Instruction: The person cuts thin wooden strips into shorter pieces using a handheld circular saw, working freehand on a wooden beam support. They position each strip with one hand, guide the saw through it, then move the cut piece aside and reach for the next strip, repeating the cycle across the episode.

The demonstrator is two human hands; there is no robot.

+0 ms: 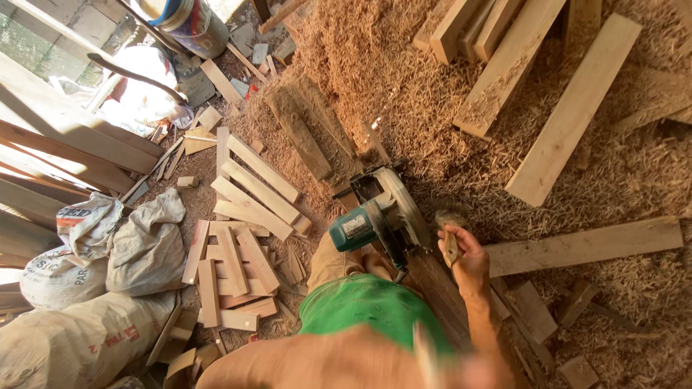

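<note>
Green shorts (pixel 367 306) nearest, knees bent over work. Right hand (pixel 468 263) curled around small brush (pixel 450 234), just right of teal circular saw (pixel 378 216) resting on long plank (pixel 440 288). Left hand hidden; cannot tell. Plank's long axis runs away from body.

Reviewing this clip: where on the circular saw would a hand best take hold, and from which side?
Probably the teal motor housing and handle end of the circular saw, approached from the person's left: the round blade guard faces right, toward the right hand holding a brush.
</note>
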